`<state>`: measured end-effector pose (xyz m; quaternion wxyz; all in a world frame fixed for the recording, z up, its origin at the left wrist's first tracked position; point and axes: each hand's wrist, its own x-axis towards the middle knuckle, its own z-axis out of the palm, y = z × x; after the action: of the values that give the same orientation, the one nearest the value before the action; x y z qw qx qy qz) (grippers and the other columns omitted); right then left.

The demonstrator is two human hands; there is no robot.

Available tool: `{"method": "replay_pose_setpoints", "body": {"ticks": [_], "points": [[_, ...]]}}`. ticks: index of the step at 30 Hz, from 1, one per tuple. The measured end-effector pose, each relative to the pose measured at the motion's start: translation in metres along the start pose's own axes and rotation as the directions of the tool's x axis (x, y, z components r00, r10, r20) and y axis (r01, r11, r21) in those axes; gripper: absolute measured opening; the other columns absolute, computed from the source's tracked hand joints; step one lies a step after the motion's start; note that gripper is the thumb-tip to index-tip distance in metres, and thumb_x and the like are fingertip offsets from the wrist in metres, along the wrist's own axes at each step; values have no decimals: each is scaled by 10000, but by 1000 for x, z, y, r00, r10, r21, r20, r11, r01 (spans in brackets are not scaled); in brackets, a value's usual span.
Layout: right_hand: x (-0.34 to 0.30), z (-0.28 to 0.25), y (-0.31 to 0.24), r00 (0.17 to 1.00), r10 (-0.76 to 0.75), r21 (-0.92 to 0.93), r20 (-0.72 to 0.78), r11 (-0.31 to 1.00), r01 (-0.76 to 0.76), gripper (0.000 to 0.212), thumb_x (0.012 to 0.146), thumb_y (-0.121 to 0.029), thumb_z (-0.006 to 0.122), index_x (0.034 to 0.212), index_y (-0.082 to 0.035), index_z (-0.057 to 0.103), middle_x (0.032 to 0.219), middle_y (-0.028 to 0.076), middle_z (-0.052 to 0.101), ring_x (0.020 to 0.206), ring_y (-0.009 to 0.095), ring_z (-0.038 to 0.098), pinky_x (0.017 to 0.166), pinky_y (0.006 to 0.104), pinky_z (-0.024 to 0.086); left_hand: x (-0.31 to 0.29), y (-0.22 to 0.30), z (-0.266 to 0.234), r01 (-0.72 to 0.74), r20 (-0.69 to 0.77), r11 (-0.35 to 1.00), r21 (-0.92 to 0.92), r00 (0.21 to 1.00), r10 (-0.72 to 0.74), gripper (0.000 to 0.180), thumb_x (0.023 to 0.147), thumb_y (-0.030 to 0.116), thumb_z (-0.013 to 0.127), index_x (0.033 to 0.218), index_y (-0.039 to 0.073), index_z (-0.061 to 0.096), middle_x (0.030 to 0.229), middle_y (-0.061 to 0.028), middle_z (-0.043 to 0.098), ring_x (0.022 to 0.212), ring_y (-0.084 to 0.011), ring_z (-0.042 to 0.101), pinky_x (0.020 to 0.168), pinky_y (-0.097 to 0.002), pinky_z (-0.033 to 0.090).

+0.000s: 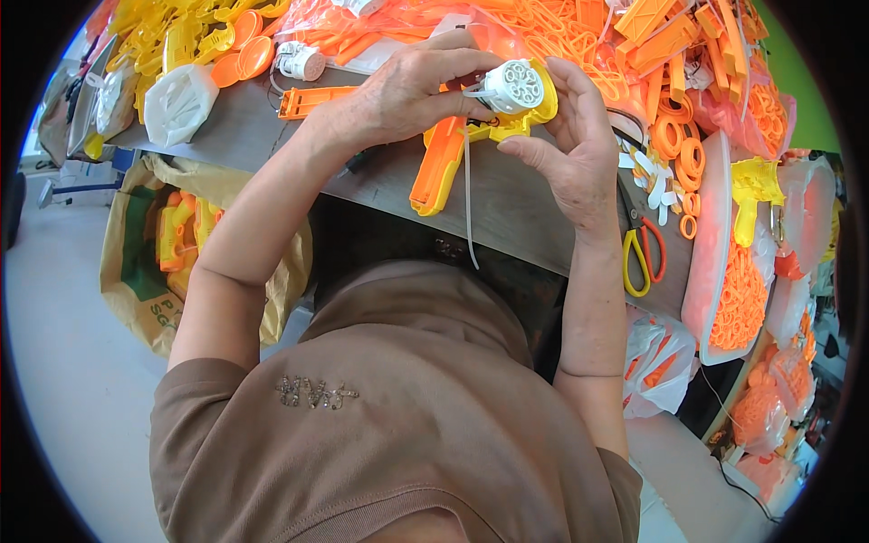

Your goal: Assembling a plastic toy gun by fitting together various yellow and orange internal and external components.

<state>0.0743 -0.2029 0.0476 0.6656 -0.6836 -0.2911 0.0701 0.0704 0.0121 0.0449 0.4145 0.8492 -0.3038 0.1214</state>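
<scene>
Over the table's front edge, my left hand [412,90] pinches a white round nozzle piece [516,86] with several holes in its face. My right hand [579,136] curls its fingers and thumb about the yellow rim of a toy gun shell [439,167]. The white piece sits at the shell's yellow front end; how deep it goes in is hidden. The shell's orange and yellow handle points down toward me. A thin pale tube [469,199] dangles beside the handle.
Orange parts [579,54] heap at the back. Another white nozzle piece [299,61] and a white lobed tray [179,104] lie left. Scissors [643,253] and a tub [711,262] of orange rings are right. A paper bag [136,262] holding toy parts stands below left.
</scene>
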Motion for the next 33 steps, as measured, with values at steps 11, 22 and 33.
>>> {"method": "replay_pose_setpoints", "body": {"ticks": [11, 22, 33], "points": [[-3, 24, 4, 987, -15, 192, -158, 980, 45, 856, 683, 33, 783, 1379, 25, 286, 1339, 171, 443, 1221, 246, 474, 1045, 369, 402, -5, 10, 0, 62, -62, 997, 52, 996, -58, 424, 723, 69, 736, 1122, 3, 610, 937, -81, 561, 852, -199, 566, 728, -307, 459], [-13, 14, -2, 989, 60, 114, -133, 992, -45, 872, 658, 83, 767, 1387, 13, 294, 1325, 159, 452, 1228, 237, 467, 1042, 364, 400, 5, 23, 10, -72, -83, 967, 245, 992, 95, 250, 699, 86, 702, 918, 2, 617, 814, -121, 525, 807, -286, 563, 689, -388, 473], [-37, -22, 38, 981, 146, -580, -128, 791, -193, 787, 665, 29, 746, 1366, -41, 393, 1239, 132, 507, 1130, 246, 513, 963, 340, 422, 23, 14, 51, -109, 94, 898, 426, 993, 75, 284, 689, 125, 691, 959, 43, 659, 873, -106, 571, 888, -281, 572, 772, -391, 476]]}}
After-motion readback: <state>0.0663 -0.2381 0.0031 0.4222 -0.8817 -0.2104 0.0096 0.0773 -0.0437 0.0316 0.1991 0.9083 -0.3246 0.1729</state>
